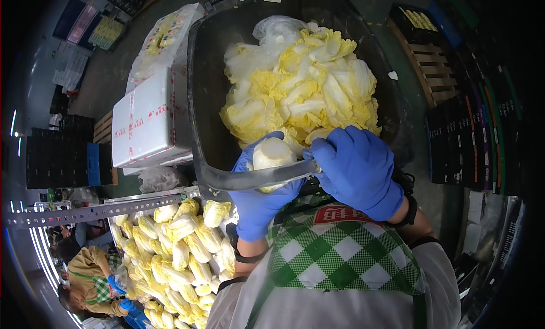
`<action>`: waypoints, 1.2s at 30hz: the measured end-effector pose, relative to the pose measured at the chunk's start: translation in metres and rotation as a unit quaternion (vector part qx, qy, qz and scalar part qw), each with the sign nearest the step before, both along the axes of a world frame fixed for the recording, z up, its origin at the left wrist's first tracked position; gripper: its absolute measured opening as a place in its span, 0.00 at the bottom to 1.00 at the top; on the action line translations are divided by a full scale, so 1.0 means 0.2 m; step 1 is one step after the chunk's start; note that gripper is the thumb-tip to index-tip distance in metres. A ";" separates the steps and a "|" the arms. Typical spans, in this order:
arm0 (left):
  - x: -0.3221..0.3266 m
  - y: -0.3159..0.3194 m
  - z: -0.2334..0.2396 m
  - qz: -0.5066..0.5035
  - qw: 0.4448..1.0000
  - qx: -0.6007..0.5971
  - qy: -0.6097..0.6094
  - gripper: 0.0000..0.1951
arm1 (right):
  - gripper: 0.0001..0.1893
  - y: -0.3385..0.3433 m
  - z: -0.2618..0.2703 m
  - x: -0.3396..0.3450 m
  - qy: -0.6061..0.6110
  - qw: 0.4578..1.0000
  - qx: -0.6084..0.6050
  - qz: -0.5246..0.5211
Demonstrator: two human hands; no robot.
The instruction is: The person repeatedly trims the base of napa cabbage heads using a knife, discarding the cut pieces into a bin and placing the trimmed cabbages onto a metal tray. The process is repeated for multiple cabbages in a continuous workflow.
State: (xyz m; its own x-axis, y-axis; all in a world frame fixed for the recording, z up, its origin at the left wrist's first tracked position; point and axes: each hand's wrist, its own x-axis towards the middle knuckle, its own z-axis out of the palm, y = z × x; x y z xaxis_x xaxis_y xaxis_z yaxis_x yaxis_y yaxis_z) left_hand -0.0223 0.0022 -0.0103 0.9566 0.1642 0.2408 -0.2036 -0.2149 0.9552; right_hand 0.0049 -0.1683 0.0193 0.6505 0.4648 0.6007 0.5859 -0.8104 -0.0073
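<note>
My left hand (pixel 264 205), in a blue glove, cups a napa cabbage (pixel 274 152) with its pale, flat stem end facing up. In my right hand (pixel 357 171), also gloved in blue, is the handle of a knife. Its broad grey blade (pixel 264 178) crosses in front of the cabbage, below the stem end; whether it touches the cabbage I cannot tell. Both hands are at the near side of a large black bin (pixel 208 82). Inside the bin lies a heap of loose yellow-white cabbage leaves (pixel 302 90), with a clear plastic bag (pixel 279 29) on the far side.
Many napa cabbages (pixel 179 252) cover a table at lower left, behind a perforated metal bar (pixel 93 212). A co-worker (pixel 91 282) in blue gloves stands across it. White foam boxes (pixel 144 116) flank the bin's left; a wooden pallet (pixel 434 69) and stacked black crates (pixel 455 146) are right.
</note>
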 end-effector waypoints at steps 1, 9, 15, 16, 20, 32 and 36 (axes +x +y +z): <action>-0.01 0.00 0.00 0.003 1.000 0.007 0.008 0.35 | 0.07 0.00 0.00 0.00 0.030 1.000 -0.006 0.003; -0.03 0.09 0.02 -0.006 0.998 0.066 -0.020 0.26 | 0.07 -0.07 -0.05 0.00 0.078 0.995 -0.003 0.064; -0.10 0.17 0.07 -0.056 0.993 0.079 -0.073 0.22 | 0.07 -0.18 -0.21 0.25 0.338 0.847 0.355 -0.202; -0.11 0.20 0.06 -0.070 0.997 -0.019 -0.014 0.26 | 0.06 -0.17 -0.24 0.23 0.399 0.781 0.451 -0.163; -0.22 0.36 -0.11 0.011 0.983 -0.128 0.133 0.34 | 0.02 -0.02 -0.36 0.14 0.577 0.511 0.631 0.088; -1.68 0.86 -0.50 0.753 0.557 -0.312 -0.156 0.27 | 0.10 0.23 -0.49 0.11 0.754 0.371 0.536 0.083; -1.60 0.85 -0.67 0.653 0.728 -0.055 0.203 0.28 | 0.14 0.33 -0.43 0.06 0.707 0.434 0.553 0.076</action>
State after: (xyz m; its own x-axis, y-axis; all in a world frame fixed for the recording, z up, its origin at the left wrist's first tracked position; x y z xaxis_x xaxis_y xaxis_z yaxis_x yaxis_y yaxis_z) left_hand -0.3425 0.1731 -0.1435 -0.0428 0.9940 -0.1008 0.4089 0.1095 0.9060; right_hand 0.0177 -0.1027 -0.0677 0.7446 0.5031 -0.4388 -0.5920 0.1940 -0.7822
